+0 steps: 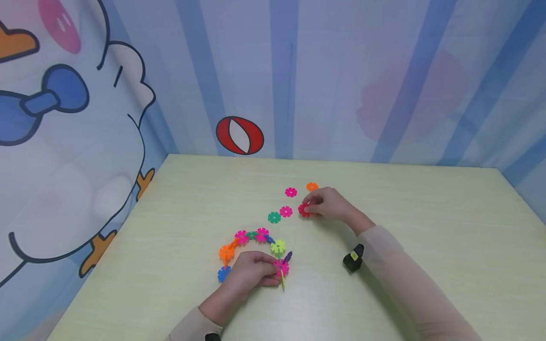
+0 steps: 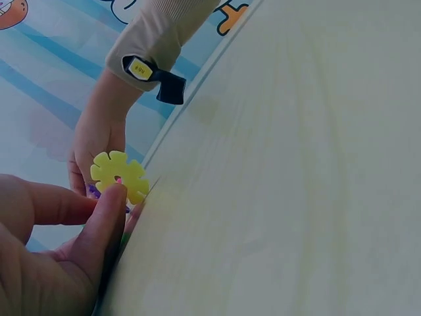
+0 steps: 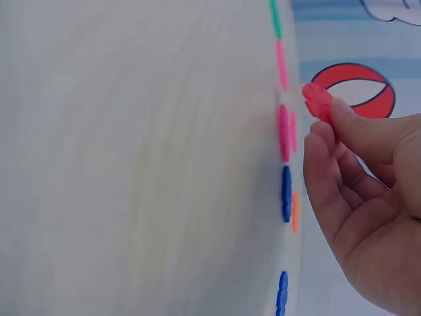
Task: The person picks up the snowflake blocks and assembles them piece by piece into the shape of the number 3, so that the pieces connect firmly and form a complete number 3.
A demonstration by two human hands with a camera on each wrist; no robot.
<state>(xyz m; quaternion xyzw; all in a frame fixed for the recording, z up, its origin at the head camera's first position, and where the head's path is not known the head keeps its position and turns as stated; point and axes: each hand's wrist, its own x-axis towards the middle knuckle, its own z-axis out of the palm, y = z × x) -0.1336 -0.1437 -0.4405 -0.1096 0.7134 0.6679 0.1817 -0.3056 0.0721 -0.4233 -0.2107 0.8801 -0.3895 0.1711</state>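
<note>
Red disc (image 1: 303, 212) pinched, the right hand (image 1: 331, 204) sits near an orange disc (image 1: 312, 186). The left hand (image 1: 251, 272) pinches a disc chain (image 1: 262, 234), hiding part of it.

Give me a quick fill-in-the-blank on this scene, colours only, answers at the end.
1. The pinched disc in the right hand is ____.
2. In the left wrist view, the broad-faced disc at the left hand's thumb tip is ____.
3. In the head view, the lower-left disc of the joined chain is ____.
4. In the head view, the leftmost loose disc beyond the chain is ____.

Missing words: red; yellow; blue; green.
</note>
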